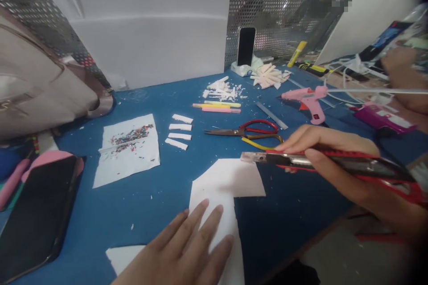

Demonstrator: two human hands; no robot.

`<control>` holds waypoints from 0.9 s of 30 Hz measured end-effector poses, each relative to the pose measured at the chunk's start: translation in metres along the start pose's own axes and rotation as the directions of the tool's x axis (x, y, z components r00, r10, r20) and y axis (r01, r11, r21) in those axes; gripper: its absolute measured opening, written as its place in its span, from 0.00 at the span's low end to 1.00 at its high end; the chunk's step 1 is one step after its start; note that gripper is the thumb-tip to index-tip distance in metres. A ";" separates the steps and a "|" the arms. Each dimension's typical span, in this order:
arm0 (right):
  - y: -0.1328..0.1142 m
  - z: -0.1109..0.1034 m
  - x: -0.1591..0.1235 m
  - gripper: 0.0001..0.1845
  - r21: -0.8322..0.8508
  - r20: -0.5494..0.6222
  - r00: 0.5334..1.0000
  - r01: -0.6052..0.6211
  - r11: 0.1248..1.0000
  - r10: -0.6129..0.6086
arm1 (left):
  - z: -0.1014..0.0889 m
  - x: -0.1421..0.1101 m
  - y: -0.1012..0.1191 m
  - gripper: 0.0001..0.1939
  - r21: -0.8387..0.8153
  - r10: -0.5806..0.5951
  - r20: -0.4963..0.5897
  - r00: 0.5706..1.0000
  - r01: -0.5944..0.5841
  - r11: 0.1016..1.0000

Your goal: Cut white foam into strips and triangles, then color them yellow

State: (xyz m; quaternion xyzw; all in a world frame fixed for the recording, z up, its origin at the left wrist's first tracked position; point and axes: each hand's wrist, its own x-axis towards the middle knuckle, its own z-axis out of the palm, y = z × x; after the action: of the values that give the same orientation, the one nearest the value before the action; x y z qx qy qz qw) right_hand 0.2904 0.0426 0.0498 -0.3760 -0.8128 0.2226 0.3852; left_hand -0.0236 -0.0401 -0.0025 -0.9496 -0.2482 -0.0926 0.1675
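Observation:
Flat on a white sheet of paper or card (214, 187) lies my left hand (187, 249), its fingers spread. The sheet has a cut-away corner and reaches toward the right at its far end. My right hand (337, 151) is wrapped round a red utility knife (321, 159). The knife's tip hovers over or touches the sheet's far right edge; I cannot tell which. Just beyond the knife are scissors (240, 132) with red and yellow handles. Another white piece (123, 256) sticks out beside my left wrist.
Left are four-sided paper with coloured bits (133, 160), several white strips (180, 127) and a phone (40, 213). Behind lie white scraps (224, 90), coloured sticks (220, 110), a pink glue gun (310, 98) and an upright phone (246, 46). Another person's arm (404, 71) shows at right.

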 end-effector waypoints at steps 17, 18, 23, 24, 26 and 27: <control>-0.020 0.049 0.026 0.08 0.154 0.131 0.973 0.170 0.973 -0.191 | 0.002 0.017 0.020 0.19 0.019 -0.051 -0.018 0.999 0.051 0.999; -0.020 0.050 0.027 0.08 0.152 0.143 0.971 0.171 0.973 -0.193 | 0.003 0.017 0.019 0.19 0.019 -0.047 -0.019 0.999 0.047 0.999; -0.020 0.053 0.028 0.09 0.148 0.185 0.965 0.160 0.976 -0.187 | 0.002 0.018 0.020 0.19 0.010 -0.083 -0.015 0.996 0.084 0.996; -0.020 0.054 0.028 0.09 0.142 0.188 0.965 0.159 0.977 -0.185 | 0.001 0.018 0.020 0.19 0.011 -0.088 -0.011 0.996 0.088 0.996; -0.020 0.055 0.028 0.10 0.124 0.190 0.964 0.163 0.979 -0.185 | 0.001 0.018 0.021 0.19 0.012 -0.101 0.008 0.995 0.101 0.995; -0.021 0.055 0.028 0.10 0.114 0.193 0.961 0.176 0.978 -0.196 | 0.001 0.018 0.021 0.19 0.008 -0.107 0.008 0.994 0.107 0.994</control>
State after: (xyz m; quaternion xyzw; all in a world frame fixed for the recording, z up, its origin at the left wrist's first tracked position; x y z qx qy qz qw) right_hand 0.2254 0.0478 0.0431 -0.2543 -0.8680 0.2615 0.3368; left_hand 0.0029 -0.0490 -0.0043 -0.9347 -0.2999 -0.0964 0.1649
